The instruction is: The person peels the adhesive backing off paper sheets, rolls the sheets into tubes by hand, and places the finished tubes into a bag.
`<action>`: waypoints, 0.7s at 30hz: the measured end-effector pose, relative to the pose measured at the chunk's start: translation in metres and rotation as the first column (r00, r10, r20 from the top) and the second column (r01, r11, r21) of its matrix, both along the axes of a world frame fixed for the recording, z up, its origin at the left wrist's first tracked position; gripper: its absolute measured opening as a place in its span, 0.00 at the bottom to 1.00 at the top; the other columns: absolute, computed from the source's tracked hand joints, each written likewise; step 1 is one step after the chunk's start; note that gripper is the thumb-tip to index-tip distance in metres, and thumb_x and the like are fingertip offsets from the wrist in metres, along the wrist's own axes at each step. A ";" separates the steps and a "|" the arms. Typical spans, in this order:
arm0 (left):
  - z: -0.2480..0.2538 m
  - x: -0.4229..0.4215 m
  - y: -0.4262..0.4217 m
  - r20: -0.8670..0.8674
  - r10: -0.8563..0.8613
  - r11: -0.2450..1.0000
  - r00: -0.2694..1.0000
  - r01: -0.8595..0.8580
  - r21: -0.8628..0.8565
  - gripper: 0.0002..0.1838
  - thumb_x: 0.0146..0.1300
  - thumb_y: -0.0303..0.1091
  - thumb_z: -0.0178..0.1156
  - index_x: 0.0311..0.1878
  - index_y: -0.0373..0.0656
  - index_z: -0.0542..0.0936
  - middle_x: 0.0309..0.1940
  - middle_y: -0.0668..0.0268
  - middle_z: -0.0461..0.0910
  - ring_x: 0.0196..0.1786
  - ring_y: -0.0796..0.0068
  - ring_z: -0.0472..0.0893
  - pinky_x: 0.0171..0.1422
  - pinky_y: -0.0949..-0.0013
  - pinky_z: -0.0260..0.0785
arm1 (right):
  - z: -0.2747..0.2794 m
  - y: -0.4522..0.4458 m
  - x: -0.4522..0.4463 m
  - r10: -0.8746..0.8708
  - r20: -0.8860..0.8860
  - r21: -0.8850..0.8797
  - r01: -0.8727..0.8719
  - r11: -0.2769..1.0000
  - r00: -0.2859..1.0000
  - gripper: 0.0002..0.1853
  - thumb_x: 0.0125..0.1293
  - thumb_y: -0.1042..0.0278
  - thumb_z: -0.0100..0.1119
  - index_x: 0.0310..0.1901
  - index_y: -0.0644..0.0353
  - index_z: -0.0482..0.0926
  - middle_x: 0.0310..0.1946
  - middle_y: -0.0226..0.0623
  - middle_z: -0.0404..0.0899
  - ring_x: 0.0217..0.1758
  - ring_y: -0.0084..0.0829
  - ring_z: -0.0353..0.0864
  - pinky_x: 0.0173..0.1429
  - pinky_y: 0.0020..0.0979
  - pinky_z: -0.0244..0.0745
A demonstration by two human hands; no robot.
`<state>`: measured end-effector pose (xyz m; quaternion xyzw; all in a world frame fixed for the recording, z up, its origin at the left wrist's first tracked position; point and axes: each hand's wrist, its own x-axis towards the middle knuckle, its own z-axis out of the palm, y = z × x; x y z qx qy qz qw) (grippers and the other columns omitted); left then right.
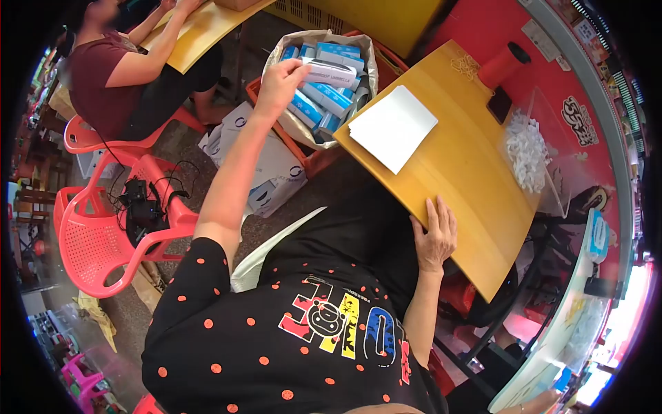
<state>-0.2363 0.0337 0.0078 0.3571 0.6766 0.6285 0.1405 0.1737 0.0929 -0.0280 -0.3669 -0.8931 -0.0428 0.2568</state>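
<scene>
A slim, long carton (332, 73) is pinched at its left end by the left hand (277, 90). It is mostly white, with a dark band along its upper side and capital letters below, of which "UMBRELLA" is readable. It is held nearly level, its right end slightly lower, above an open, pale bag (373, 65). Below it, inside the bag, many blue-and-white boxes (327, 98) of similar long shape lie in a loose pile, several slanting, some overlapping. Whether the held carton touches any of them cannot be told.
</scene>
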 end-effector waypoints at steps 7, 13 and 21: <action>-0.003 0.003 0.066 -0.415 -0.160 0.972 0.896 0.069 -0.224 0.11 0.59 0.34 0.58 0.35 0.34 0.78 0.21 0.58 0.75 0.24 0.74 0.73 0.32 0.69 0.65 | 0.005 0.002 -0.004 -0.029 0.001 -0.080 0.028 0.996 1.000 0.29 0.42 0.64 0.73 0.51 0.51 0.78 0.57 0.32 0.75 0.56 0.39 0.73 0.58 0.35 0.70; -0.034 -0.033 0.131 -0.526 -0.213 0.902 0.823 -0.041 -0.429 0.12 0.55 0.33 0.52 0.33 0.35 0.80 0.32 0.46 0.79 0.40 0.49 0.80 0.47 0.53 0.71 | 0.003 0.005 -0.002 -0.031 0.026 -0.088 0.033 0.996 0.999 0.30 0.43 0.59 0.73 0.53 0.48 0.77 0.57 0.31 0.74 0.54 0.37 0.74 0.56 0.34 0.70; -0.029 -0.040 0.192 -0.683 -0.320 0.823 0.657 -0.164 -0.544 0.18 0.58 0.36 0.54 0.51 0.49 0.80 0.51 0.54 0.75 0.53 0.52 0.75 0.57 0.56 0.69 | 0.011 0.006 0.001 -0.034 0.004 -0.159 0.034 0.987 0.999 0.30 0.41 0.62 0.73 0.52 0.51 0.78 0.57 0.33 0.74 0.55 0.40 0.74 0.58 0.36 0.70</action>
